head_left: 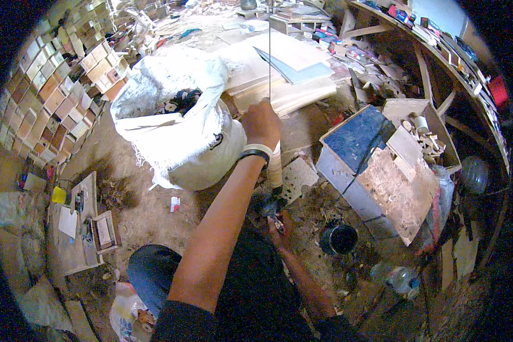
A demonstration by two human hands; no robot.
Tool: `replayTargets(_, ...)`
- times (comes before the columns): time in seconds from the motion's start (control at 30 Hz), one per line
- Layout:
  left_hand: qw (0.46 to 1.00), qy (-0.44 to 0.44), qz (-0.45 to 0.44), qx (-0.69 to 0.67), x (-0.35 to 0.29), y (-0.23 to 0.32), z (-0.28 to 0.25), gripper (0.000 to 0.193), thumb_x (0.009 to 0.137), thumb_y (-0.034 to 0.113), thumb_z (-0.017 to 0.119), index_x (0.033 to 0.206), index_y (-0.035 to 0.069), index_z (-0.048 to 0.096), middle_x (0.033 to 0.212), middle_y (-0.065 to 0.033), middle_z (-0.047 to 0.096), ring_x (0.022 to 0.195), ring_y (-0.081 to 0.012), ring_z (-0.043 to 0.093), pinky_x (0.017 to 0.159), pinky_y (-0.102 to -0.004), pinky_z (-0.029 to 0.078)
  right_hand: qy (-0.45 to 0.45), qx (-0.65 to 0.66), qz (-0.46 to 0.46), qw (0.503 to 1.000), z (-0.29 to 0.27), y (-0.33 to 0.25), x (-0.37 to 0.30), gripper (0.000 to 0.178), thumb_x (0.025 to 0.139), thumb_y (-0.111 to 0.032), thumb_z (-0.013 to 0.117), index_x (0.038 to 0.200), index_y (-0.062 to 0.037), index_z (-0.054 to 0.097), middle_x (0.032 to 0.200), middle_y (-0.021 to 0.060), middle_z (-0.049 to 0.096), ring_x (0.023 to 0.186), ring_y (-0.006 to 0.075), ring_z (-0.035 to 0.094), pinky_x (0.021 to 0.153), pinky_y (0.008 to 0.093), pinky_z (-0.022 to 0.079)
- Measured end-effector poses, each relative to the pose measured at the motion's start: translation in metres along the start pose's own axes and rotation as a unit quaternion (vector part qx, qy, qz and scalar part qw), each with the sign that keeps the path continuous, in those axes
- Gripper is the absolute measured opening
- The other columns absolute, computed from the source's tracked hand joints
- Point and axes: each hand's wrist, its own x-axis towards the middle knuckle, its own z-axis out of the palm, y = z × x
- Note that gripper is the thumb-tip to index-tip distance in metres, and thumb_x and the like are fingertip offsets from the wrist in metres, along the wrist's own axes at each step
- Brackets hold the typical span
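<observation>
My left hand (pixel 262 122) is closed in a fist near the middle of the view, with bands at its wrist. A thin upright rod (pixel 269 57) rises out of the top of the fist. Directly below the hand stands a pale, ringed column (pixel 275 171), whose foot meets a dark, shadowed mass. Down by that foot my right hand (pixel 279 228) is closed around something small with a shiny part; its kind is unclear. A square, spotted board (pixel 300 179) lies beside the column. Right of my right hand sits a black bucket (pixel 339 238).
A large white sack (pixel 194 159) with dark contents stands at left. Wooden sheets (pixel 308 94) lie stacked ahead. At right are a box with a dusty board (pixel 402 188) and a wooden crate (pixel 453 151) of offcuts. Clear plastic bottles (pixel 403 280) lie near right; small wooden boxes (pixel 54 100) are piled left.
</observation>
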Motion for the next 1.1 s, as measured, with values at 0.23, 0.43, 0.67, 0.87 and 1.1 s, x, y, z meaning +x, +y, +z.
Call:
replayTargets(0.23,0.998,-0.009,0.062,-0.03,0.001,-0.009,-0.005,0.011,0.077,0.009,0.065,0.088,0.004,0.066,0.087,-0.0221,0.068,0.088,-0.0414,0.066,0.079,-0.0487,0.054,0.139,0.073,0.015,0.987,-0.016,0.0,0.021,0.032,0.085,-0.019,0.075,0.104,-0.0015,0.057,0.101,0.0065,0.061,0.092,0.0171,0.057,0.078,0.0318,0.048)
replayTargets(0.43,0.988,-0.038,0.126,-0.078,0.005,-0.021,-0.006,0.023,0.074,0.005,0.067,0.098,0.002,0.067,0.093,-0.0228,0.067,0.094,-0.0418,0.063,0.085,-0.0495,0.05,0.02,-0.003,-0.154,0.988,-0.014,-0.034,0.014,0.032,0.085,-0.018,0.075,0.105,-0.0012,0.057,0.102,0.0066,0.061,0.093,0.0174,0.057,0.079,0.0319,0.048)
replayTargets(0.67,0.972,-0.025,0.196,-0.123,0.008,-0.026,-0.007,0.026,0.072,0.003,0.07,0.098,0.002,0.07,0.099,-0.0222,0.067,0.095,-0.041,0.063,0.085,-0.0458,0.05,0.136,0.086,-0.112,0.981,-0.069,-0.164,0.102,0.023,0.089,-0.011,0.07,0.104,-0.0022,0.055,0.093,0.0059,0.066,0.079,0.0109,0.061,0.067,0.0272,0.051)
replayTargets(0.87,0.965,-0.098,0.206,-0.128,0.006,-0.017,-0.019,0.02,0.073,0.008,0.073,0.091,-0.001,0.07,0.091,-0.0238,0.067,0.089,-0.0422,0.063,0.082,-0.0482,0.049,0.049,0.145,-0.175,0.973,-0.041,-0.22,0.085,0.028,0.087,-0.013,0.074,0.083,-0.0077,0.046,0.078,0.0027,0.062,0.069,0.0083,0.055,0.063,0.0251,0.046)
replayTargets(1.1,0.962,-0.137,0.22,-0.083,0.01,-0.018,-0.024,0.026,0.071,0.022,0.08,0.084,0.002,0.068,0.085,-0.0209,0.066,0.089,-0.0407,0.062,0.082,-0.0465,0.048,0.149,0.005,-0.284,0.947,-0.032,-0.198,0.083,0.026,0.085,-0.01,0.074,0.084,-0.007,0.048,0.078,0.0035,0.059,0.067,0.0101,0.055,0.06,0.0259,0.046)
